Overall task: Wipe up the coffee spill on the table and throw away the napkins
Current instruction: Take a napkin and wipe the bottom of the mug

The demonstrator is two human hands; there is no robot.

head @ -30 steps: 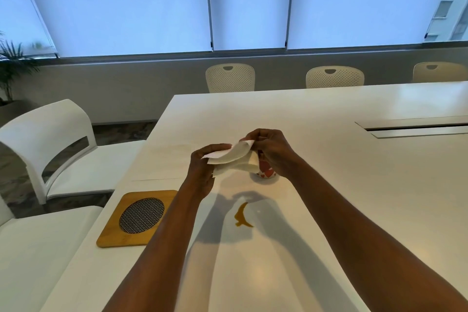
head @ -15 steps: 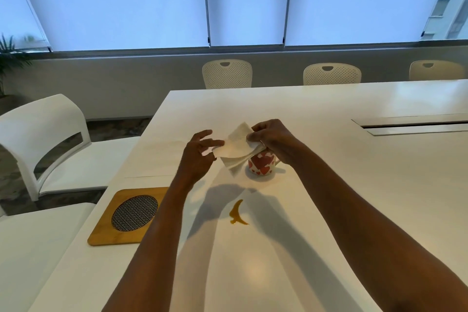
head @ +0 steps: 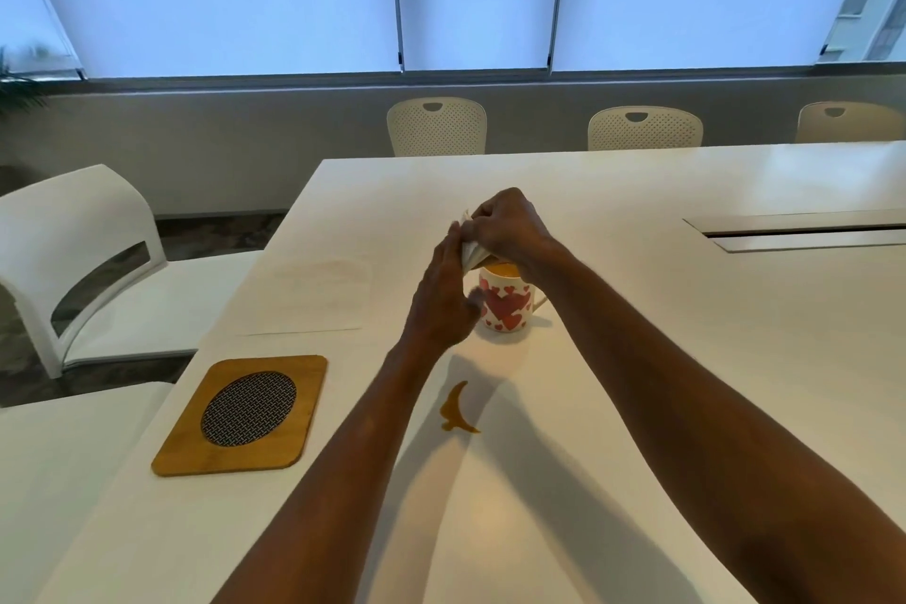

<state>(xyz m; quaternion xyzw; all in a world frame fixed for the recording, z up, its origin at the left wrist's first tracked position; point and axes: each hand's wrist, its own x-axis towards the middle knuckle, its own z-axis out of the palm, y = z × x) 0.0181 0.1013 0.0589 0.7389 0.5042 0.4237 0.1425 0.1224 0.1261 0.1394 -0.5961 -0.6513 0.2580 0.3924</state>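
A small brown coffee spill (head: 458, 412), curved like a crescent, lies on the white table (head: 686, 358) between my forearms. Above the mug, both hands meet on a folded white napkin (head: 471, 254). My right hand (head: 507, 226) pinches its top edge with closed fingers. My left hand (head: 443, 294) presses flat against the napkin's left side, fingers together and pointing up. Most of the napkin is hidden between the two hands.
A white mug with red hearts (head: 505, 299), holding coffee, stands just beyond the spill under my hands. A wooden trivet with a mesh oval (head: 245, 414) lies at the left table edge. White chairs (head: 83, 260) stand left; a cable slot (head: 804, 233) sits at right.
The open, spread napkin has been folded together; my left hand moved right and closed against it, and both hands rose above the mug. The camera tilted slightly.
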